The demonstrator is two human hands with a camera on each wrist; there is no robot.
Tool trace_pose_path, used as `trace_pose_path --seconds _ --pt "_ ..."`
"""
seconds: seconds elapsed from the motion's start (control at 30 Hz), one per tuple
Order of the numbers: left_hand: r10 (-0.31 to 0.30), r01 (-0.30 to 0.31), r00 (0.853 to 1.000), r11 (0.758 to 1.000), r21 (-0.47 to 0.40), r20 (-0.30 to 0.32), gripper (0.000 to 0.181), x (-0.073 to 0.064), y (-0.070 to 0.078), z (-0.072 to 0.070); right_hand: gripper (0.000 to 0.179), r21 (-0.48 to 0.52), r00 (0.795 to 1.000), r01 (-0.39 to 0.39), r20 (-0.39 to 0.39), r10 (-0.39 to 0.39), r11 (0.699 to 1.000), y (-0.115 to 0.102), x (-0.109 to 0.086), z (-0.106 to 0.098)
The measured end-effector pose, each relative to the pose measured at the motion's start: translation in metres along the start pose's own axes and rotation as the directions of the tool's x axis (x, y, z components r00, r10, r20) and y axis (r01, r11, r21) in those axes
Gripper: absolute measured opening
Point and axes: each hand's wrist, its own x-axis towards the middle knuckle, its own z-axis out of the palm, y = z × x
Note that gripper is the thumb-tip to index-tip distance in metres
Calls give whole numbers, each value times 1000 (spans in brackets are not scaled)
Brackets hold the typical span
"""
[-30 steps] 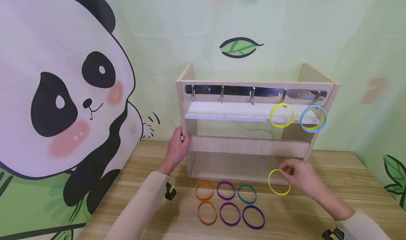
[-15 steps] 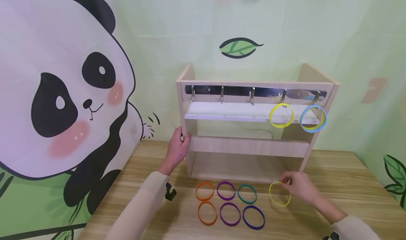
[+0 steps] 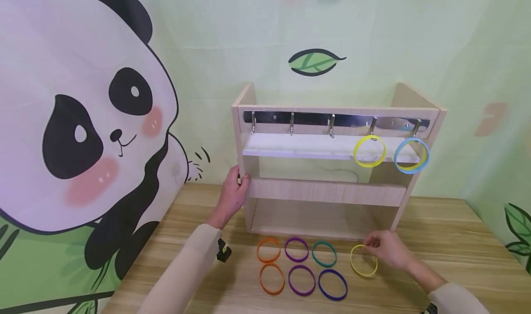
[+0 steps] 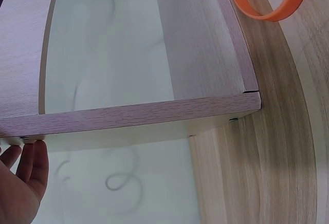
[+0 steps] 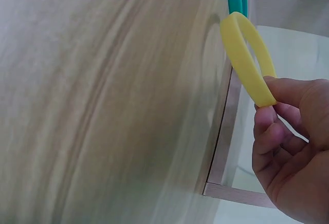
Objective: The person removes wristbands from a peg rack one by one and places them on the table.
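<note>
My right hand [image 3: 389, 248] pinches a yellow silicone wristband [image 5: 242, 59] between thumb and fingertips. The band hangs tilted, low over the table in front of a small wooden shelf [image 3: 327, 189]. My left hand [image 3: 232, 192] holds the left side panel of this shelf, fingertips on its outer face [image 4: 118, 136] in the left wrist view. From a metal hook rail [image 3: 311, 119] on the shelf hang a yellow wristband [image 3: 356, 152] and, on the rightmost hook, a light blue wristband [image 3: 397, 159] overlapping another yellow one.
Two rows of wristbands lie on the table [image 3: 199, 277] before the shelf: orange [image 3: 260, 253], purple [image 3: 286, 250], teal [image 3: 314, 255] behind; orange [image 3: 261, 281], purple [image 3: 290, 284], dark blue [image 3: 321, 284] in front. A panda-printed backdrop [image 3: 232, 37] stands behind.
My right hand has lowered from in front of the shelf's base toward the table, carrying the yellow wristband down with it. The left hand stays on the side panel.
</note>
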Motion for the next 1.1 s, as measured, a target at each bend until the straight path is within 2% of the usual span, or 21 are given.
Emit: trace_pose_path --seconds 0.6,0.93,1.1 --pt "-9 9 1000 1000 -7 6 46 0 -3 0 6 -37 999 47 0 -47 998 1 13 14" --pt "1 -1 1000 1000 -9 -8 47 0 -1 1 8 -38 999 39 -4 -39 999 -2 19 15" --pt "6 -6 1000 1000 -8 -6 46 0 -1 0 8 -20 1000 -3 8 3 1000 -1 20 14"
